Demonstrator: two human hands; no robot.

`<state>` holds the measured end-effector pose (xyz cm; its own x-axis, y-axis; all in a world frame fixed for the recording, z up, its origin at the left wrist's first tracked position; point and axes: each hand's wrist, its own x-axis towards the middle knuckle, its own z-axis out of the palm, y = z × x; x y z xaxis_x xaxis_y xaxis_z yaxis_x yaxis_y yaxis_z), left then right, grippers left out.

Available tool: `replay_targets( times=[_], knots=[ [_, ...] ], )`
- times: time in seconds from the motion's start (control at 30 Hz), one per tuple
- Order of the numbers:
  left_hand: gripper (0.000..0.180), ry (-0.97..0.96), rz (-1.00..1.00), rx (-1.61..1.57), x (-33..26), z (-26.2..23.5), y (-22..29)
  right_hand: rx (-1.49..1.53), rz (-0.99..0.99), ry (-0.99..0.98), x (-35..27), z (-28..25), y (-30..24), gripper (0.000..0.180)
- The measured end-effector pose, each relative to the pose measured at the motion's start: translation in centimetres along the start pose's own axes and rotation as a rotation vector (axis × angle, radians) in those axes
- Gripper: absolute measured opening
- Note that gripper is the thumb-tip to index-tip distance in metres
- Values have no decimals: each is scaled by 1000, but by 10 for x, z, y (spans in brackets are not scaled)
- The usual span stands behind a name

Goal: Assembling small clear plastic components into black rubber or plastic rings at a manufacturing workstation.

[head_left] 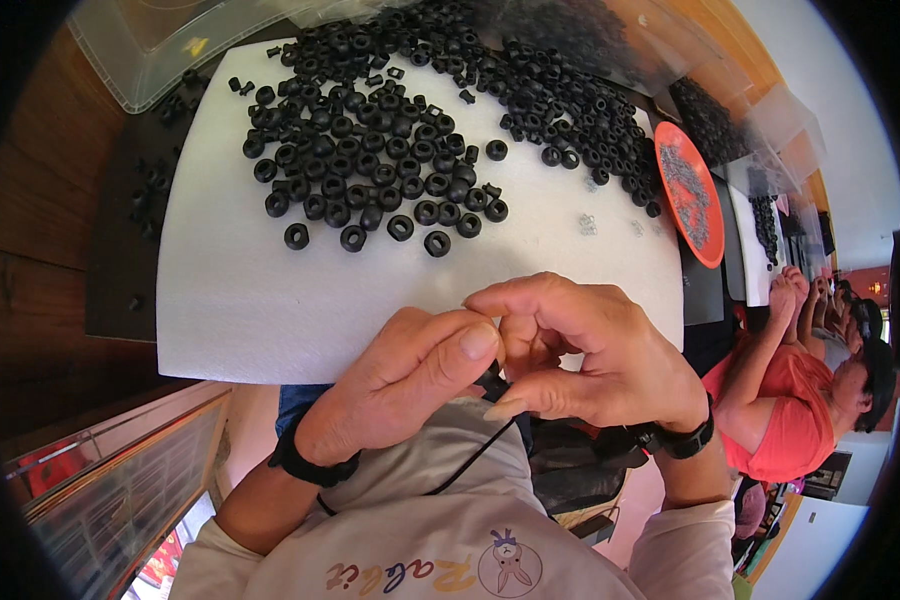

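My left hand [410, 375] is closed, its thumb laid over the bent fingers. A small black piece [490, 382] shows just beneath that thumb, mostly hidden. My right hand [595, 350] comes against it from the right, forefinger tip by the left thumb, thumb apart and lower, near the black piece. Its other fingers curl inward, partly hidden. Beyond both hands, many round black pieces with holes [370, 165] lie heaped on a white foam sheet [260, 310]. Smaller black spool-shaped pieces [375, 80] are mixed among them.
An orange plate [713, 235] of small metal springs stands at the right. A few springs [587, 225] lie loose on the sheet. Clear plastic bins [135, 85] line the far side, some holding black pieces. Another person in an orange-red shirt [780, 410] sits at the right.
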<state>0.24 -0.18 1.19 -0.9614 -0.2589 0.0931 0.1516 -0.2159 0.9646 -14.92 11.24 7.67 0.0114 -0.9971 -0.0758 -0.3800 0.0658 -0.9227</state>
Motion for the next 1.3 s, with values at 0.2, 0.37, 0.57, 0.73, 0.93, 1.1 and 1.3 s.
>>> replay_targets(
  times=[0.2, 0.37, 0.57, 0.73, 0.93, 1.1, 1.3],
  knots=[
    [47, 59, -80, -11, 0, 2, 6, 167, 43, -25, 3, 1, 11, 45],
    [47, 105, -78, -17, 1, 0, 2, 56, -52, 136, -5, 16, 13, 41],
    [49, 102, 3, 40, 2, -1, 2, -253, -282, 312, -8, 25, 15, 35],
    [41, 24, -5, -27, 2, -5, 4, -554, -322, 371, -12, 25, 5, 32],
    [41, 56, 54, -6, 1, -1, 2, -632, -309, 420, -17, 29, 1, 29],
    [43, 90, 65, 41, 0, 2, -2, -744, -322, 392, -18, 32, 1, 29],
    [45, 67, 49, 98, 0, -2, -4, -700, -293, 319, -18, 28, -5, 33]
  ],
)
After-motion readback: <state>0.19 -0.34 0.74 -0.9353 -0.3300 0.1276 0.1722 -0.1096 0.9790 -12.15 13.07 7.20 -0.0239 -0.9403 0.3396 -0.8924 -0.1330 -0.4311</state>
